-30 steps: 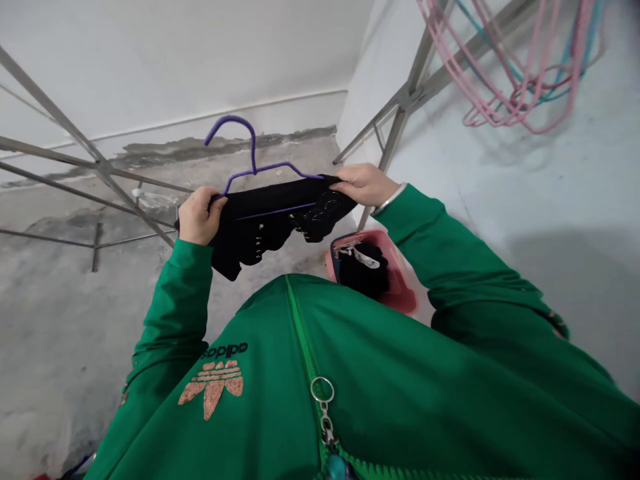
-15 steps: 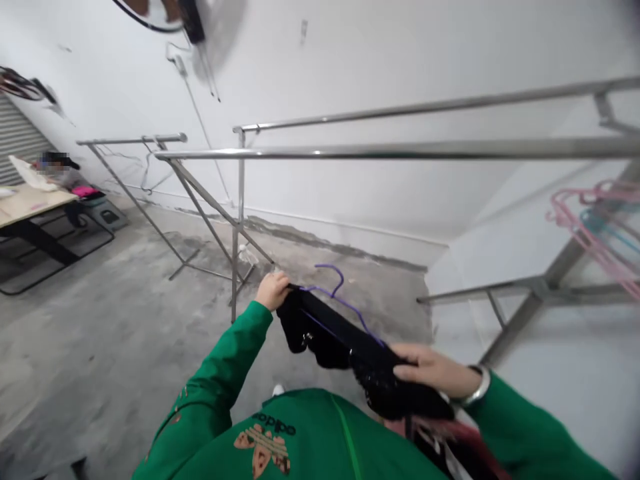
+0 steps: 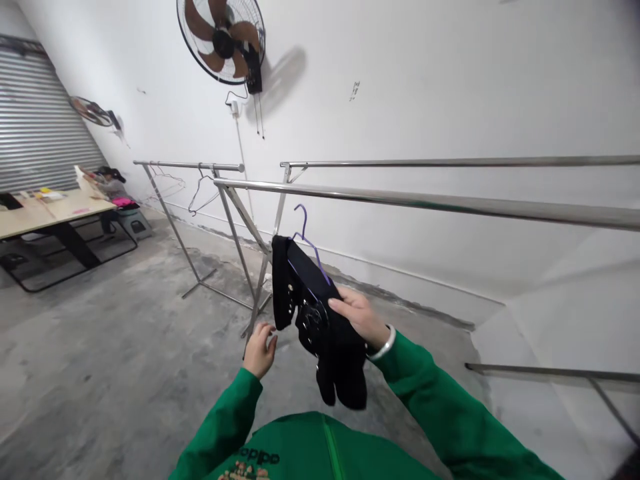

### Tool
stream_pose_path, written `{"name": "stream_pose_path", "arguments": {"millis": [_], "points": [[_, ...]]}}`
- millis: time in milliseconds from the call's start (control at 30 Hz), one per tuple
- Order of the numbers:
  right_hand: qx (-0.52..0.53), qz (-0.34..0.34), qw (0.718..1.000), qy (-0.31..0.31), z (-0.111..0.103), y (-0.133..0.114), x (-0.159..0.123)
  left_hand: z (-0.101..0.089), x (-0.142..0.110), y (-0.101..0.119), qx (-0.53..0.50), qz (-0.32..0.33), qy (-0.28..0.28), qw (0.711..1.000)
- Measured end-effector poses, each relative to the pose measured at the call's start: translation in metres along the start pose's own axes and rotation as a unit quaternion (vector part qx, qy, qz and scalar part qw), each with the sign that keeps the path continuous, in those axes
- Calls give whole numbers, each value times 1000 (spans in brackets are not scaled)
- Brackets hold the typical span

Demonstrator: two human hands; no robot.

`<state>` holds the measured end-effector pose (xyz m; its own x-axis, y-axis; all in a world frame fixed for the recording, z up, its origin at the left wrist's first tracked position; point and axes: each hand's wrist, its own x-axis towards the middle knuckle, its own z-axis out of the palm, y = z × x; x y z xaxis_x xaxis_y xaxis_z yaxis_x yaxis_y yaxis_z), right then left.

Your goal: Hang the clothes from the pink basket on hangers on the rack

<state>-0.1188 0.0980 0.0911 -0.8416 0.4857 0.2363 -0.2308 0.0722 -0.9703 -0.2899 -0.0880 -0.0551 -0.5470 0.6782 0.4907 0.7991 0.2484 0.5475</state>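
Note:
A black garment with a wide band, scalloped lower edges and shiny studs hangs over a purple clothes hanger. My right hand is closed on the band near the hanger's right end, thumb on top. The hanger's hook points up, just below the front rail. My left hand is just below and left of the garment's left end, its fingers loosely curled and apart with nothing in them. The garment's left end droops freely beside the rack's legs.
A metal clothes rack's front rail and back rail cross ahead. Another rack on the left carries wire hangers. A person sits at a table far left. A wall fan hangs above.
My left hand has let go of the garment's left end and dropped lower. My right hand has moved left and up with the garment and hanger. The view has tilted up and turned left.

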Motion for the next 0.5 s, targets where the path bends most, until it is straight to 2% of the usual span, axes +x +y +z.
{"name": "stream_pose_path", "arguments": {"millis": [133, 267, 367, 500], "points": [[-16, -71, 996, 47, 39, 12, 74, -10, -31, -23, -24, -46, -22, 998], [-52, -122, 989, 71, 69, 19, 133, -25, -55, -43, -27, -81, -5, 996], [-132, -119, 980, 94, 92, 21, 167, -32, -70, -52, -20, -110, 16, 994], [-248, -70, 957, 133, 126, 30, 202, -32, -86, -58, -12, -131, 44, 990]]}}
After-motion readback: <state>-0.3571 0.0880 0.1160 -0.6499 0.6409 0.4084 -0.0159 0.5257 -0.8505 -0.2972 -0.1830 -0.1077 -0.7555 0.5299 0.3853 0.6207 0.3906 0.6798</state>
